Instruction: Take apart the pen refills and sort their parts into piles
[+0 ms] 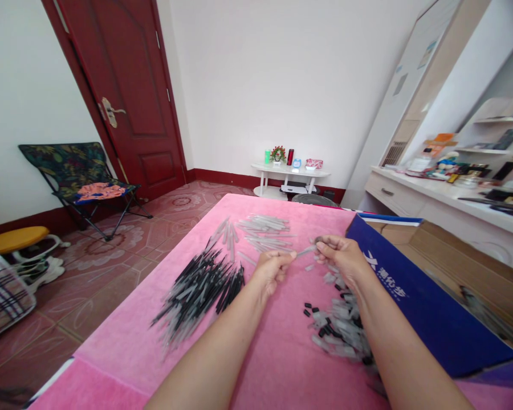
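Note:
Both my hands meet above a pink-covered table (256, 353). My left hand (272, 270) is closed in a fist around one end of a thin clear pen barrel (304, 251). My right hand (341, 255) pinches the barrel's other end with its fingers pressed together. A heap of black pen refills (200, 285) lies to the left of my left hand. Clear barrels (263, 230) are spread beyond the hands. A pile of small clear and black caps (340, 327) lies under my right forearm.
An open blue cardboard box (410, 290) stands on the table's right side. A folding chair (79, 176), a red door (128, 91) and a yellow stool (15, 239) are at the left. A small white table (288, 171) stands by the far wall, a desk (453, 199) at right.

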`<action>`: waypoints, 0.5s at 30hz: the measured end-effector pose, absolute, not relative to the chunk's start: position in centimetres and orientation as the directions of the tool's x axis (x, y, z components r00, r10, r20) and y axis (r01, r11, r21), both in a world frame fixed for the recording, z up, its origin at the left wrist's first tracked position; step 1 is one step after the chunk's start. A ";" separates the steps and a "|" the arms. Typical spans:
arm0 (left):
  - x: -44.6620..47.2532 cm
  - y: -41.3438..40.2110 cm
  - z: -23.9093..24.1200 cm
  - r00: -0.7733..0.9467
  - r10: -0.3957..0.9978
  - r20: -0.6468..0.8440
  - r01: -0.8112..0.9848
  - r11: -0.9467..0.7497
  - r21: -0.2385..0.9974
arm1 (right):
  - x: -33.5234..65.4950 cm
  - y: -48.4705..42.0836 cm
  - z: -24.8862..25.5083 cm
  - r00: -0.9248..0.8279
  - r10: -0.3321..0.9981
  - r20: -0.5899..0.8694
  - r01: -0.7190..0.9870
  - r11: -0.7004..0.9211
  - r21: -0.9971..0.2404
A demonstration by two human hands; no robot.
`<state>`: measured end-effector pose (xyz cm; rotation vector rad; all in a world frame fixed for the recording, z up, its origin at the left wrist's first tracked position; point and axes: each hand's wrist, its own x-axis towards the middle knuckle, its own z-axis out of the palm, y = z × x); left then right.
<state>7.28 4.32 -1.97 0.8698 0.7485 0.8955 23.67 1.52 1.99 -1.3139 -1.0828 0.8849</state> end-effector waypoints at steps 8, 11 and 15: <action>8.8 3.6 -1.9 0.267 0.963 0.022 -0.417 0.095 0.904 | 21.1 1.7 2.4 0.332 0.942 0.052 -0.134 0.102 -0.986; 9.3 3.2 -1.8 0.294 0.952 0.078 -0.465 0.071 0.882 | 20.0 1.6 2.5 0.252 0.963 0.096 -0.042 0.110 -0.993; 9.2 3.4 -2.4 0.281 0.954 0.104 -0.499 0.053 0.865 | 19.7 1.2 3.5 0.318 0.916 0.245 0.126 0.215 -0.968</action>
